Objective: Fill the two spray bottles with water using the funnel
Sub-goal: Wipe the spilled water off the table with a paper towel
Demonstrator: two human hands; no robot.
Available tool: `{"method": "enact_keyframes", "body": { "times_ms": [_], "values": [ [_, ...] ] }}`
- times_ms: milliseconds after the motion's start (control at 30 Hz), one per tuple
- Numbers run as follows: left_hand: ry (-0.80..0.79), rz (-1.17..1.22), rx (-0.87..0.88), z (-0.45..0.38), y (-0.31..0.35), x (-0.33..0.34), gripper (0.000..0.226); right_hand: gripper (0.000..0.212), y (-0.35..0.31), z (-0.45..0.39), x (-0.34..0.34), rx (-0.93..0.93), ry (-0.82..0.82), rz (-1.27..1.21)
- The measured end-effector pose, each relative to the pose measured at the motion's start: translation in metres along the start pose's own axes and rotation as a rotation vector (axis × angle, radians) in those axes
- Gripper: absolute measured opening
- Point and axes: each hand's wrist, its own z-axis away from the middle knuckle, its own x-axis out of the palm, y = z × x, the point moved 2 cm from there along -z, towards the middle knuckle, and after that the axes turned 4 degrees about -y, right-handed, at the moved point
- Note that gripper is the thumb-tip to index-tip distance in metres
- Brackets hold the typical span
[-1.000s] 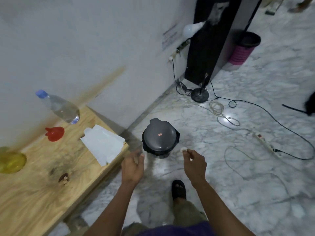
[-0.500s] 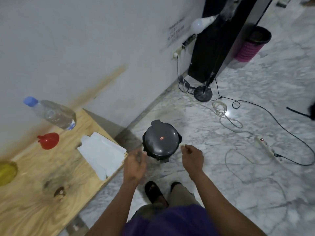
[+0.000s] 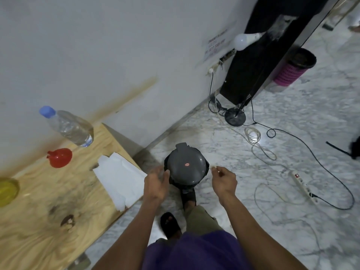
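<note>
Looking down, we see our left hand (image 3: 156, 184) and right hand (image 3: 224, 181) held out above the marbled white floor (image 3: 253, 191), one on either side of a round dark grey lidded bin (image 3: 186, 166) that stands at the centre of the frame. Our left hand sits just beside the bin's left edge with its fingers loosely curled; motion blur hides the fingertips, so we cannot tell whether they touch the lid or hold anything. Our right hand hovers just right of the bin, thumb and forefinger pinched together on what looks like a small pale scrap, too small for us to identify.

At the lower left of the frame lies a light wooden plywood tabletop (image 3: 39, 221). On it, near the wall, a clear plastic water bottle with a blue cap (image 3: 68, 126) stands partly filled. Just below it in the frame rests a small red plastic funnel (image 3: 60, 157), lying on its side. At the far left edge we see part of a translucent yellow container (image 3: 6, 190), cut off by the frame. A stack of white paper sheets (image 3: 118, 178) lies at the table's right corner, close to our left hand.

On the floor at the right of the frame trail black and white cables (image 3: 259, 145) and a white power strip (image 3: 303, 187). At the upper right stands a pink basket with a black rim (image 3: 292, 69).
</note>
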Motion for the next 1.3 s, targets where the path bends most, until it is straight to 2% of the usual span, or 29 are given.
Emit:
{"method": "enact_keyframes", "body": {
  "times_ms": [200, 433, 567, 733, 967, 1300],
  "values": [
    [0.037, -0.037, 0.028, -0.014, 0.007, 0.001, 0.033, 0.022, 0.004, -0.014, 0.001, 0.025, 0.006, -0.016],
    [0.015, -0.066, -0.022, -0.032, 0.005, 0.026, 0.035, 0.011, 0.03, -0.035, 0.007, 0.011, -0.011, -0.014],
    [0.049, -0.012, -0.11, -0.046, 0.005, 0.053, 0.04, 0.013, 0.042, -0.056, 0.018, 0.016, -0.03, 0.068],
    [0.032, -0.095, -0.093, -0.077, -0.005, 0.088, 0.038, 0.021, 0.058, -0.09, 0.045, 0.018, -0.075, 0.115],
    [0.04, -0.096, -0.106, -0.117, -0.047, 0.126, 0.048, 0.016, 0.087, -0.139, 0.082, -0.046, -0.077, 0.133],
    [0.034, -0.036, -0.112, -0.138, -0.071, 0.143, 0.058, 0.047, 0.116, -0.167, 0.107, 0.024, -0.149, 0.049]
  ]
}}
